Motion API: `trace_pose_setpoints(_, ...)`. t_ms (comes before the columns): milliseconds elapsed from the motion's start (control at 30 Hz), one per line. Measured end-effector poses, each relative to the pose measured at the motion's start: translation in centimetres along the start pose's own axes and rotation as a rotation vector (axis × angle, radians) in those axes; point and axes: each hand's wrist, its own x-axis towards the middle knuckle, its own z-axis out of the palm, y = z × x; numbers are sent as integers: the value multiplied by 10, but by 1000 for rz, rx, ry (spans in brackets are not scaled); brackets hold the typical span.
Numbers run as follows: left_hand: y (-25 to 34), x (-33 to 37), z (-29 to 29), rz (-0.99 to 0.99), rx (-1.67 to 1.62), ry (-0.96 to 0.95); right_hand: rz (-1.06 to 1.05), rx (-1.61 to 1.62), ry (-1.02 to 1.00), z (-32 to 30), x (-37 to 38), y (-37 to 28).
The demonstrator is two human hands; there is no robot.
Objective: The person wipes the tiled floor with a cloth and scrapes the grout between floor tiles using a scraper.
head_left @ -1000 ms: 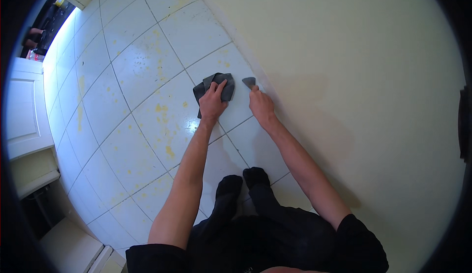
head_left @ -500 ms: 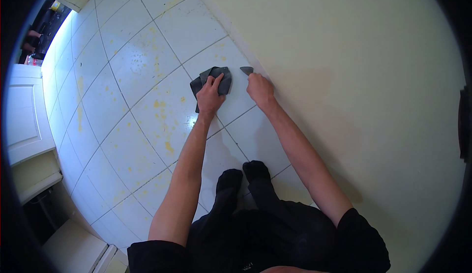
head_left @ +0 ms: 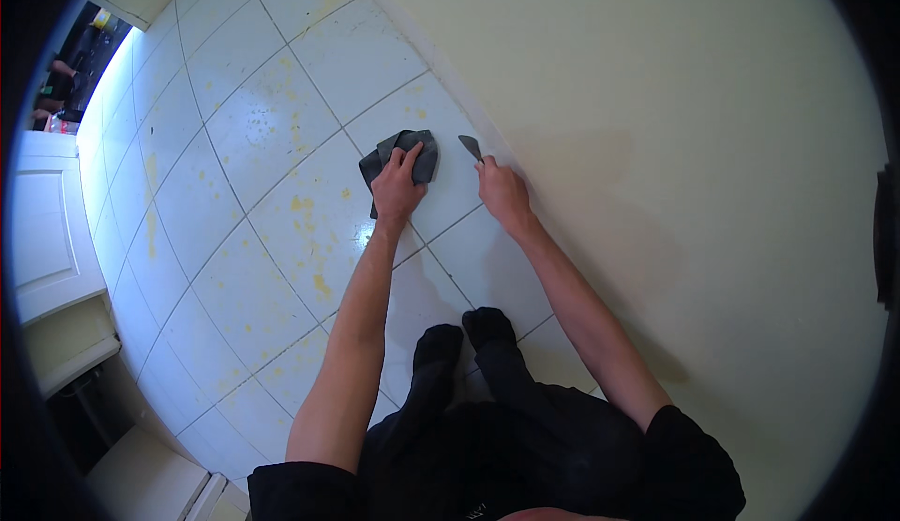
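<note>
A dark grey folded cloth (head_left: 427,160) lies on the white tiled floor (head_left: 309,155), and my left hand (head_left: 397,186) grips it from above with bent fingers. To the right of the cloth, my right hand (head_left: 506,195) is closed round the handle of a scraper (head_left: 470,147). Its small dark blade points up and to the left, near the foot of the wall. My fingers cover most of the handle. Whether the blade touches the floor I cannot tell.
Yellow spots and smears (head_left: 305,226) are scattered over the tiles left of the cloth. A cream wall (head_left: 675,146) borders the right side. My feet (head_left: 439,343) in dark socks stand close by. A white cabinet (head_left: 56,221) is at the left; another person's arm (head_left: 64,69) shows beyond it.
My right hand has drawn back slightly toward me and to the right. The scraper's blade has turned, so more of its length shows. My left hand and the cloth have hardly moved.
</note>
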Motion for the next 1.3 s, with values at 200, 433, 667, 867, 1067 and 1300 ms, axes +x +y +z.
trace_pose_setpoints(200,12,4,4,0,-12,-19,52,641,114,44,-36,43)
trace_pose_setpoints(433,9,1,2,-11,4,-19,486,833,-132,29,-6,31)
trace_pose_setpoints(667,10,3,3,-4,8,-6,690,1017,-314,25,25,21)
trace_pose_setpoints(867,2,2,4,-11,8,-11,855,1574,-495,28,33,11)
trace_pose_setpoints(1067,8,0,5,-7,-18,-25,834,1656,-570,28,41,20)
trace_pose_setpoints(1300,-1,2,3,-3,-3,-2,900,1681,-732,18,36,31)
